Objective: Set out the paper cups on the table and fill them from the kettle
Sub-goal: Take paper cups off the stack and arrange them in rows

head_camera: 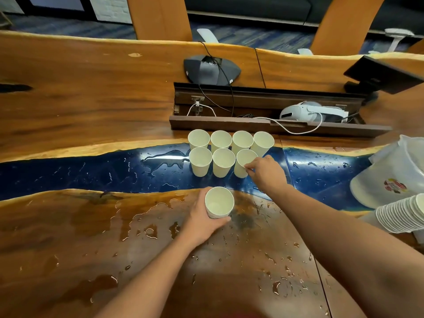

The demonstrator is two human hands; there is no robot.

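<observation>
My left hand [202, 222] wraps the short nested stack of white paper cups [219, 203] as supply, my right hand [266, 173] pinches the third front-row white paper cup [244, 162] by its rim, seating it beside its neighbours on the wet wood-and-blue-resin table [91, 99].

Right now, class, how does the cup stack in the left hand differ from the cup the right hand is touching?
The cup stack, gripped by the left hand, is several nested cups on wet wood. The front-row cup, pinched at its rim by the right hand, is single, on the blue strip. Both are white paper, upright.
</observation>
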